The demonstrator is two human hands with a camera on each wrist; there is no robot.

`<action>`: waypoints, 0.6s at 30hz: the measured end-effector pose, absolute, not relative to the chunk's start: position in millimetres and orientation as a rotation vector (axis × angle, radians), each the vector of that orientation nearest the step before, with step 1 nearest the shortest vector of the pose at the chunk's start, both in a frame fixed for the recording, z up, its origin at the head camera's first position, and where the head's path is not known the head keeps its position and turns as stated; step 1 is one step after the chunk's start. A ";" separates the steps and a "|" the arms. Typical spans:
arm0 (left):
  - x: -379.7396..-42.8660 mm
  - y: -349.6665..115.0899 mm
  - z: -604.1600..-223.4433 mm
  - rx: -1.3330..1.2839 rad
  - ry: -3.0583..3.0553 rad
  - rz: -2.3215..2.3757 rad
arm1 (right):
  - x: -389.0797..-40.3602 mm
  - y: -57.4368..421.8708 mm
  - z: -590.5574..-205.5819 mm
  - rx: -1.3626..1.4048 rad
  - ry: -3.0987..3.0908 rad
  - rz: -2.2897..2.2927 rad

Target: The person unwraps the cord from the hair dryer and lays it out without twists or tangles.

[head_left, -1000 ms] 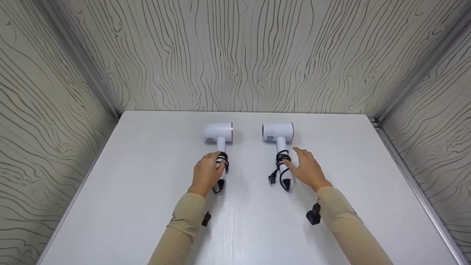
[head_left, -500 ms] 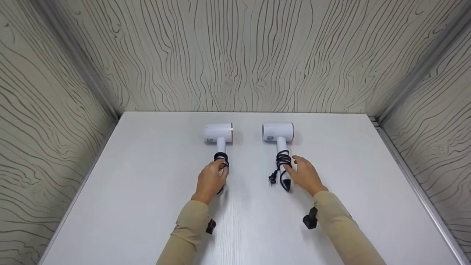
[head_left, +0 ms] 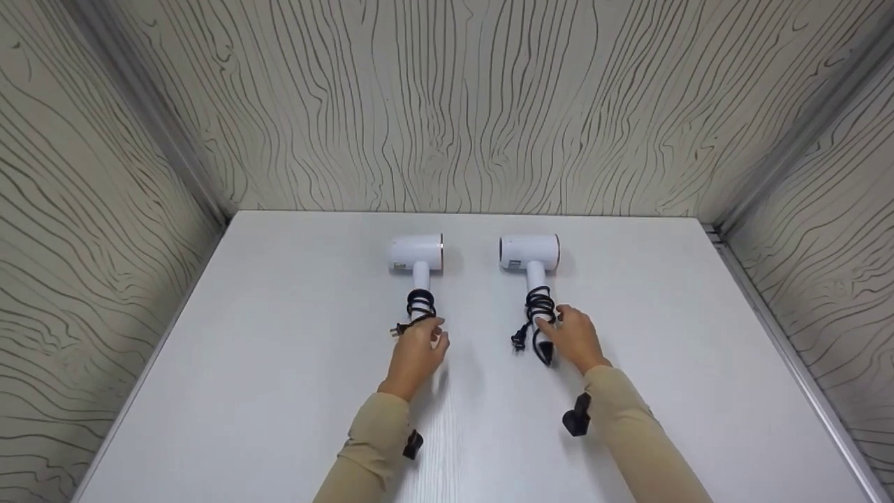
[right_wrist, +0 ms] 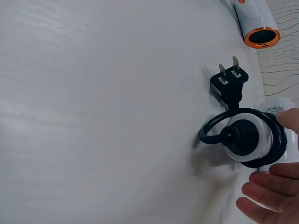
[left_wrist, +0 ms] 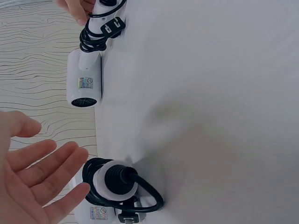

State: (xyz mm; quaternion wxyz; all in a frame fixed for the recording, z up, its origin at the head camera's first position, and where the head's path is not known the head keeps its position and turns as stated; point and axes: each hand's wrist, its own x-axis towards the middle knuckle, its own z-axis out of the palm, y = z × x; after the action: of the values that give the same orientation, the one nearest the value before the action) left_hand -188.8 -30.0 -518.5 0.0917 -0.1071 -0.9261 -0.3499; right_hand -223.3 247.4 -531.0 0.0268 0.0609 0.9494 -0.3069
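Two white hair dryers lie on the white table, handles toward me. The left hair dryer (head_left: 415, 253) has its copper-rimmed end to the right. My left hand (head_left: 417, 355) is over its handle end, hiding part of it; in the left wrist view the fingers (left_wrist: 51, 172) are spread, holding nothing. Black cord (left_wrist: 96, 182) winds round that handle. My right hand (head_left: 576, 339) is beside the handle of the right hair dryer (head_left: 529, 253), thumb at the wound cord (head_left: 539, 302), other fingers extended. Whether the thumb touches is unclear. A two-pin plug (right_wrist: 229, 80) sticks out there.
Wood-grain patterned panels (head_left: 433, 105) enclose the table (head_left: 244, 363) at the back and both sides, with a metal rail (head_left: 803, 370) along the right edge. A black device (head_left: 577, 416) is attached at the right wrist, another device (head_left: 413, 443) at the left.
My left hand has come off the left dryer's cord-wrapped handle and moved toward me and right, exposing the cord and plug. My right hand has shifted slightly toward me. Both dryers stay put.
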 end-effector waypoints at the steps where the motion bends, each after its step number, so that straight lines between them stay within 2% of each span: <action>1: -187.8 -29.0 -518.8 -0.325 -2.756 -1.046 | -223.9 246.6 -531.4 0.205 2.916 -0.959; 18: -181.5 -20.0 -531.1 -0.453 -2.737 -1.061 | -234.0 239.8 -538.2 0.319 2.817 -1.218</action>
State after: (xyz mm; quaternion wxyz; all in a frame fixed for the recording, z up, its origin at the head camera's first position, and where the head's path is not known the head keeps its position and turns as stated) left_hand -181.5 -20.0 -531.1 0.0853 -0.1520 -0.9181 -0.3559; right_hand -234.0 239.8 -538.2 0.0279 0.1034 0.9126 -0.3945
